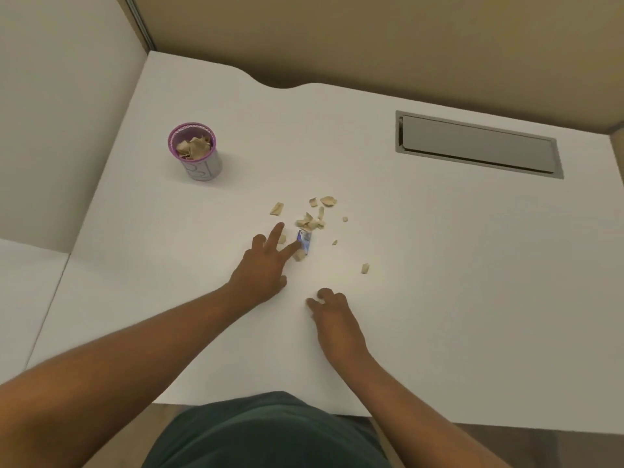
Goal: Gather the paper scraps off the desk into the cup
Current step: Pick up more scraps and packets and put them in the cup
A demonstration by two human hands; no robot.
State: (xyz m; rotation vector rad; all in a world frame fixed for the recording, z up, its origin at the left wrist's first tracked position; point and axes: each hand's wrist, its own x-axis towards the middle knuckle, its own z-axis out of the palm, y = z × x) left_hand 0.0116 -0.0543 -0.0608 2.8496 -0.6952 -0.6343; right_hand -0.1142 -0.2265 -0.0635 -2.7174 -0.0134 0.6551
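Observation:
Several tan paper scraps (312, 221) lie scattered in the middle of the white desk (439, 265), with one blue printed scrap (305, 241) among them. A cup with a purple rim (196, 152) stands upright at the far left and holds several scraps. My left hand (261, 265) lies flat on the desk with fingers spread, its fingertips touching the blue scrap and a tan scrap (299, 255). My right hand (332, 319) rests on the desk nearer to me, fingers curled, with nothing visible in it. A lone scrap (365, 268) lies to the right.
A grey recessed cable flap (476, 145) sits in the desk at the far right. Beige partition walls (371, 35) close off the back and left sides. The desk's near edge (270, 405) runs just in front of my torso.

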